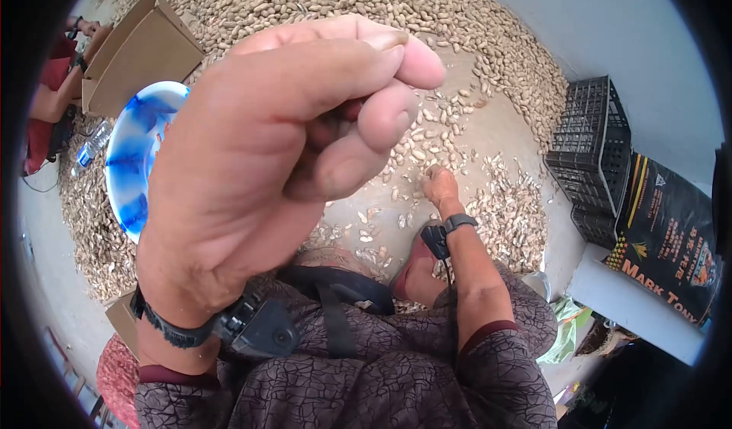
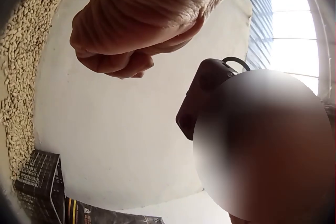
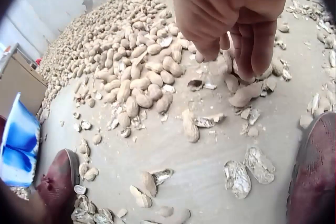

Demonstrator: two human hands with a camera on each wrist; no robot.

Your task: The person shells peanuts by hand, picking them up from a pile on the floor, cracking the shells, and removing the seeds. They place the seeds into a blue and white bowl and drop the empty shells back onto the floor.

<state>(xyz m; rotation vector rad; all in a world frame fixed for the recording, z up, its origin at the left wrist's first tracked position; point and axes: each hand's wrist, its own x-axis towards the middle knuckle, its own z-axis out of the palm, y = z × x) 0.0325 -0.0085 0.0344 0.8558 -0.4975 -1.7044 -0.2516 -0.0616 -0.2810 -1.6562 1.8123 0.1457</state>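
Note:
My left hand (image 1: pixel 282 116) is raised close in front of the head camera, fingers curled in towards the thumb. A small dark-red kernel (image 1: pixel 351 110) shows deep between those fingers. The left wrist view has this hand (image 2: pixel 136 19) against a pale wall. Low over the floor, my right hand (image 1: pixel 440 187) reaches down among unshelled peanuts. In the right wrist view its fingers (image 3: pixel 258 50) point downward, with the thumb side apart from them. Their tips are right at a peanut (image 3: pixel 245 95) and its neighbours. Split empty shells (image 3: pixel 238 178) lie nearer the feet.
A large peanut heap (image 1: pixel 358 2) spreads along the back. On the left are a blue-and-white basin (image 1: pixel 126 155), a cardboard box (image 1: pixel 145 56), a water bottle (image 1: pixel 93 143) and another person's arm (image 1: pixel 53 101). Black crates (image 1: pixel 587 136) and a printed black sack (image 1: pixel 671 231) stand right.

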